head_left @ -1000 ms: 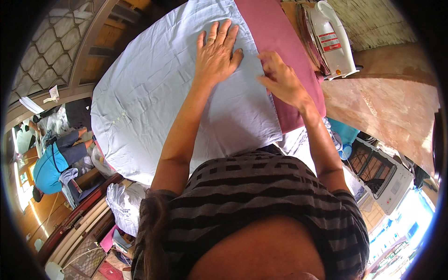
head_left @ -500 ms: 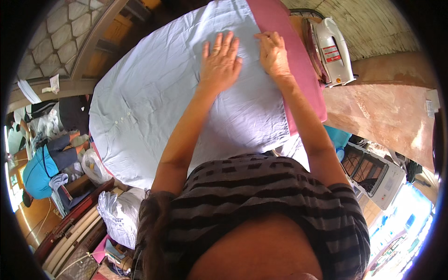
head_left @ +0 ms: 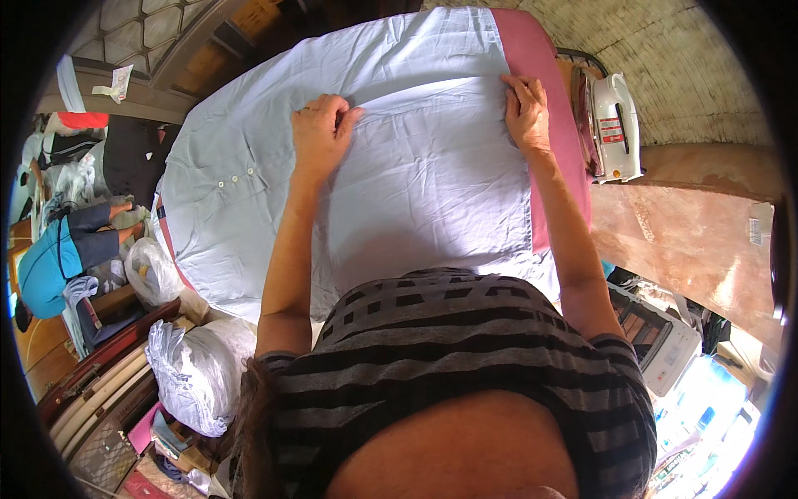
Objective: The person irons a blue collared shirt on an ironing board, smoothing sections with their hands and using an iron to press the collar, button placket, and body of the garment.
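A light blue shirt (head_left: pixel 432 183) with a short row of small white buttons lies spread over an ironing board with a dusky red cover (head_left: pixel 563 187). My left hand (head_left: pixel 322 137) is closed on the shirt near the middle, its fingers curled into the cloth. By the shirt's right edge, my right hand (head_left: pixel 527 116) pinches the fabric between thumb and fingers. A raised ridge of cloth runs between the two hands. Some creases show across the shirt.
A white iron (head_left: pixel 617 129) rests at the board's right end. Plastic bags (head_left: pixel 199 374) stand at the lower left. A person in a blue top (head_left: pixel 50 266) is bent over at the far left. A white-framed appliance (head_left: pixel 669 358) is at the lower right.
My left hand went from lying flat to closed on the cloth, and moved left. The right hand stays near the shirt's right edge. A ridge has risen between them, and the view has shifted.
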Available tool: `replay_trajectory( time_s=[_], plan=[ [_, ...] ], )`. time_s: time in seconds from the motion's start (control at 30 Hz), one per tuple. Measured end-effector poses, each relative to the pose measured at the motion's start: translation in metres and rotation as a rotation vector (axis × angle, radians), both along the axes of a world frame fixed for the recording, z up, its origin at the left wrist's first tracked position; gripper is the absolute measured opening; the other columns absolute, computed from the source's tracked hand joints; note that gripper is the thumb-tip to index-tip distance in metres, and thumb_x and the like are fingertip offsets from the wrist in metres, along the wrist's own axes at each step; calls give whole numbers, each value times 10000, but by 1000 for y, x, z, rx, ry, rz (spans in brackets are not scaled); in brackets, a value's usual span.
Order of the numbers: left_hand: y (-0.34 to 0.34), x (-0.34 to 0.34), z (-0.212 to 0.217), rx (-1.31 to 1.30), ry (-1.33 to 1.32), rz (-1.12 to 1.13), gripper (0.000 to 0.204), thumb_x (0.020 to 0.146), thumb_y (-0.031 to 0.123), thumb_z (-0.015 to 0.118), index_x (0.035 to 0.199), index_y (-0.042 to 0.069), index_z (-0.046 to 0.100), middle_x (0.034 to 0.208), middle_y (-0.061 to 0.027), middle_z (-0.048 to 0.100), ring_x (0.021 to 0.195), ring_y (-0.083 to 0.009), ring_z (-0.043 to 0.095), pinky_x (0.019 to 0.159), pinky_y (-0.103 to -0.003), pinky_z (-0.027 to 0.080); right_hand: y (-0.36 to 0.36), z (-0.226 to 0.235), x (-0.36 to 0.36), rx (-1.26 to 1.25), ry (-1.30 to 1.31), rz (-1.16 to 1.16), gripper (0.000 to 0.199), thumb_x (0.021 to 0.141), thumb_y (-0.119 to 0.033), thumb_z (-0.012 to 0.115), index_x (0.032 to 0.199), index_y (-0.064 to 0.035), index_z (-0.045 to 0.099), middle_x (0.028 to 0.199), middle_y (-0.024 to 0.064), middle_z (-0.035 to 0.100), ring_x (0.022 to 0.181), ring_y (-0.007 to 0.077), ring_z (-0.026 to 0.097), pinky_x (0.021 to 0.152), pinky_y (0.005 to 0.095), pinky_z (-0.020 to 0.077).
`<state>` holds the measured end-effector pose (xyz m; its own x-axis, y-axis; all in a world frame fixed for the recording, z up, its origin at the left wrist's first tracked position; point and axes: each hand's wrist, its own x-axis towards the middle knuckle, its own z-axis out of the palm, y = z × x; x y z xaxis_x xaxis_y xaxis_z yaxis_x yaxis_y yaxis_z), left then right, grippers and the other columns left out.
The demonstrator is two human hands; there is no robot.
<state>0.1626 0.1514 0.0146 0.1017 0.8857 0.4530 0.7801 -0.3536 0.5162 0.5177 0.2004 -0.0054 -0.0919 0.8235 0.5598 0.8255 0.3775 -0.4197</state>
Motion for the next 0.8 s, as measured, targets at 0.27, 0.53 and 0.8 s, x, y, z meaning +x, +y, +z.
replay_trajectory(
  time_s=[0.27,0.53,0.8],
  plan=[
    [13,13,24,55,136,34,233,843,267,745,882,74,620,835,-80,667,803,-287,631,739,-415,441,0,0,2,6,7,5,274,857,-27,615,1103,-114,700,1062,108,594,976,323,582,880,413,509],
    [42,207,4,72,50,-180,313,920,232,635,1173,48,627,1224,-109,614,1153,-284,559,966,-463,435,1,-1,5,-13,42,56,283,867,-45,620,1131,-113,693,1065,123,590,970,334,576,876,429,503],
    [6,132,-6,-69,463,128,499,990,375,467,1461,212,453,1561,50,360,1462,-252,293,1169,-531,220,-6,9,9,-65,35,122,341,844,13,589,1159,-80,682,1047,139,596,941,328,568,873,426,502]
  ],
)
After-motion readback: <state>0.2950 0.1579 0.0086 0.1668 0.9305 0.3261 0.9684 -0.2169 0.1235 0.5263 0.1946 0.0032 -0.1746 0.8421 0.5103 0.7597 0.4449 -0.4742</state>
